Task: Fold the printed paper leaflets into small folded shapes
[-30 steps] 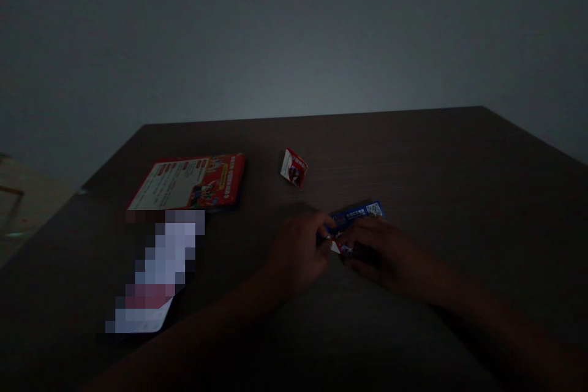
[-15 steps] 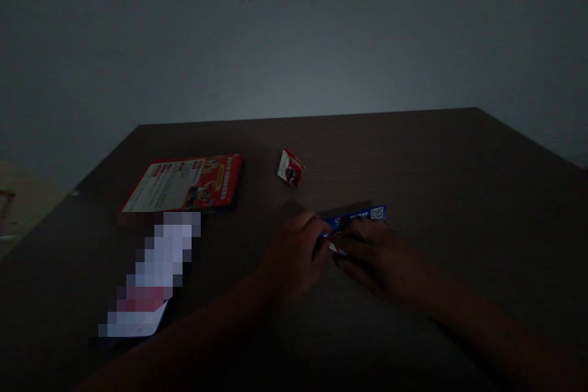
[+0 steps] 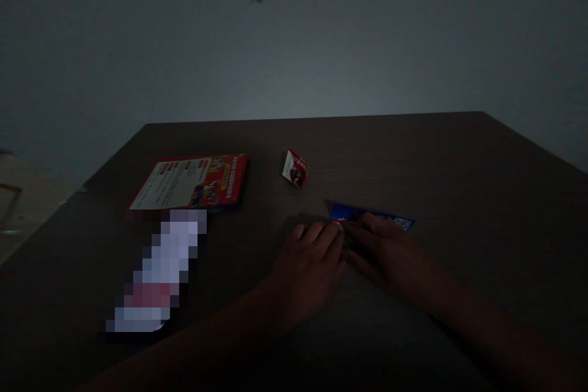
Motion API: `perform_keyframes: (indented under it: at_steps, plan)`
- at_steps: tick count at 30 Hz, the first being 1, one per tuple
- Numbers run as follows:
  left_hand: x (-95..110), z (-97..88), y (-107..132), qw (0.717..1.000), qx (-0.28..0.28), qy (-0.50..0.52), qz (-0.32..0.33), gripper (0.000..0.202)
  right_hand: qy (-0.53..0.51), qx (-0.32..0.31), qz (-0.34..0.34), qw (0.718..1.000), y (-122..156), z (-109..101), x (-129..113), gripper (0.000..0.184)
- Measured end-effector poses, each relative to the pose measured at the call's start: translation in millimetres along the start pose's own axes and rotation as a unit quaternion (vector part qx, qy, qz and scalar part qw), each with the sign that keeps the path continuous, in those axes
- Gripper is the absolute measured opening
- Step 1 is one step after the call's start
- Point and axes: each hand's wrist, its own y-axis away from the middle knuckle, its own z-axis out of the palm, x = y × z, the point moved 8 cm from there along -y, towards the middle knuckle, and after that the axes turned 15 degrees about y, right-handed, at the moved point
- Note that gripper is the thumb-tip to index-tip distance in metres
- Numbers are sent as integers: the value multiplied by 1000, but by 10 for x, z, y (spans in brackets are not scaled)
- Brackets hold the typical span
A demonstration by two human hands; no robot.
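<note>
A blue printed piece of paper (image 3: 348, 213) with a QR code at its right end lies on the dark table, mostly covered by my hands. My left hand (image 3: 312, 260) is closed, its curled fingertips at the paper's left end, where a small red and white bit shows. My right hand (image 3: 390, 251) is bent over the middle of the paper, thumb and fingers closed on it. Both hands almost touch each other. Beyond them stands a small folded red and white paper piece (image 3: 298, 173).
To the left lies a flat red box (image 3: 184, 187) with printed text and figures. In front of it is a bright, pixelated phone-like object (image 3: 158, 275). The wood-grained table (image 3: 404, 153) meets a grey wall (image 3: 321, 43) at the back. The light is dim.
The blue paper has turned, its QR end now lower and farther right. My left hand has shifted right and its fingers are laid over the paper's end. The whole view has moved slightly.
</note>
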Motion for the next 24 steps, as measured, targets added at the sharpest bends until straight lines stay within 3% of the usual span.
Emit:
perform_keyframes:
  at_steps: [24]
  plan:
    - [-21,-3,19,999,3,-30,-22,39,-43,4,-4,999,-18,-23,13,41]
